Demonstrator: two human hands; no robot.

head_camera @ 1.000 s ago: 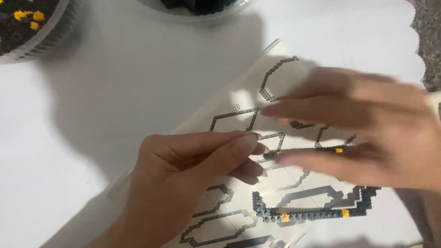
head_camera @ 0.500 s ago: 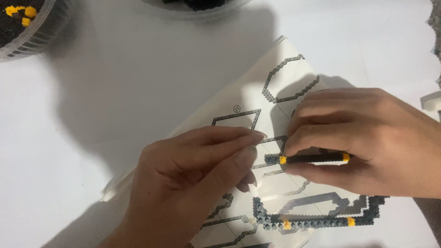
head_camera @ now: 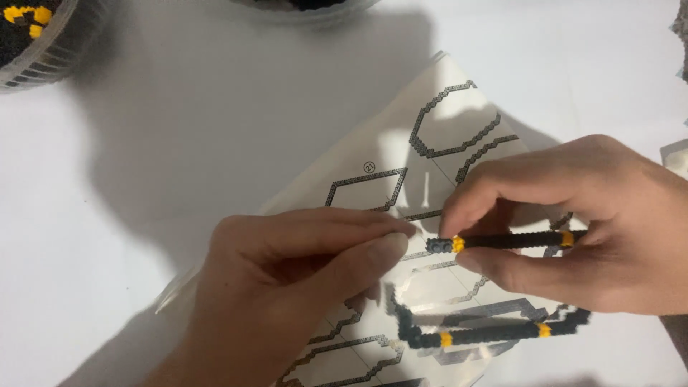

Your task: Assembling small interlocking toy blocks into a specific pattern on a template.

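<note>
Two hands closer than before, right hand (head_camera: 573,222) pinching bead strip (head_camera: 509,241), left hand (head_camera: 301,279) fingers pressed together

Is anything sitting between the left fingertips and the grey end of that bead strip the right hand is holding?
Nothing visible. The left hand fingertips lie just left of the bead strip, pinched in the right hand, with only the pattern sheet beneath the gap.

A round clear tub (head_camera: 50,61) sits at the far left on the white table (head_camera: 143,165), filled with small black pieces and a few yellow ones. A second clear tub (head_camera: 301,6) shows only its near rim at the far edge, with dark pieces inside. At the right edge lies part of a thin clear sheet (head_camera: 675,154).
</note>
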